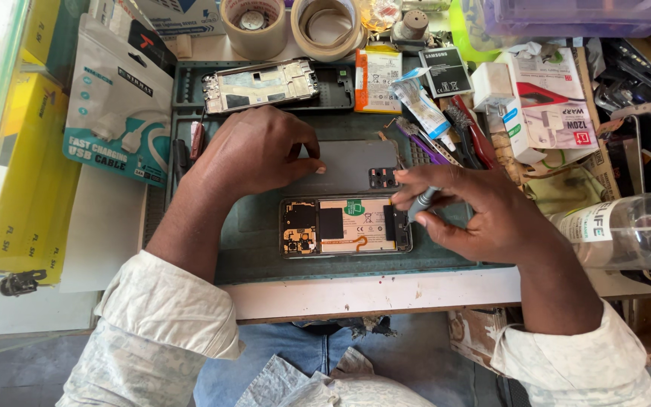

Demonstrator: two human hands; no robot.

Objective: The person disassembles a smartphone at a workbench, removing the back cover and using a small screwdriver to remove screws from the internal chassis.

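On the mat: opened phone [346,225] lies flat, circuitry and battery exposed, between both hands.
Left hand [254,151]: fingers curled, pressing the grey back cover [348,164].
Right hand [476,211]: pinching a slim grey screwdriver [421,202] at the phone's right end.
Mat [265,249]: dark green, rubbery, on the desk [386,292].

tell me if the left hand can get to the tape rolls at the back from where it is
Probably yes. The left hand rests on the grey back cover, holding nothing visible, and only the flat phone frame lies between it and the tape rolls, low enough to reach over.

Matt grey back cover [348,164], dull green rubbery mat [258,249], clear glossy plastic bottle [634,230], bare metal frame [261,84].
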